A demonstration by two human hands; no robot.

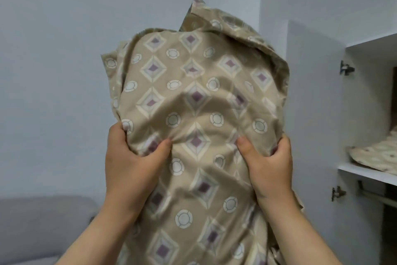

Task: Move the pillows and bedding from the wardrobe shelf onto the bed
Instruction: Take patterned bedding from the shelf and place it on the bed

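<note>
Both hands hold up a beige pillow point(199, 114) patterned with purple diamonds and pale circles — the left hand point(131, 159) grasps its left edge, the right hand point(268, 161) its right edge, thumbs pressed into the front. To the right of the right hand, a white wardrobe shelf point(365, 173) carries more folded bedding point(376, 153) — pale and patterned

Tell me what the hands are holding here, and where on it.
The patterned pillow: left hand grips its left side, right hand its right side, thumbs on the front.
</note>
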